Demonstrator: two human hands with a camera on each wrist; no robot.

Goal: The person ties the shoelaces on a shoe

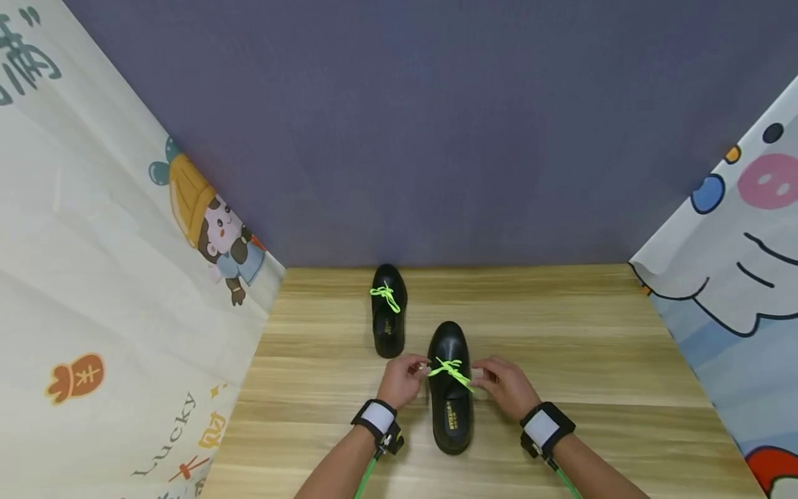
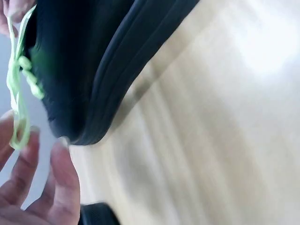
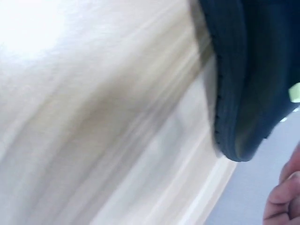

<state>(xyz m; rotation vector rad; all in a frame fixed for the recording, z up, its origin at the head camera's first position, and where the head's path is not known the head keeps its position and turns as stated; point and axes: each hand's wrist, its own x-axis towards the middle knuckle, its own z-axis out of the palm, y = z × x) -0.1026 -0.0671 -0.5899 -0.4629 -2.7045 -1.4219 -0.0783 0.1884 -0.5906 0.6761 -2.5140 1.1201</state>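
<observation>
A black leather shoe (image 1: 448,339) stands on the wooden surface, toe pointing away, with a neon green shoelace (image 1: 450,367) tied in a bow. On the shoe's left side, my left hand (image 1: 400,382) pinches one loop of the bow; the left wrist view shows the loop (image 2: 18,133) between thumb and fingertips. From the other side, my right hand (image 1: 506,389) pinches the bow's right part near the shoe's edge. In the right wrist view, curled fingers (image 3: 283,197) show at the lower right, but their grip on the lace lies outside that frame.
Behind and left stands a second black shoe (image 1: 388,339), its green lace (image 1: 386,294) also in a bow. A dark blue-grey upright surface (image 1: 436,138) borders the wooden surface (image 1: 561,312) at the back. Printed cloths (image 1: 112,277) hang at both sides.
</observation>
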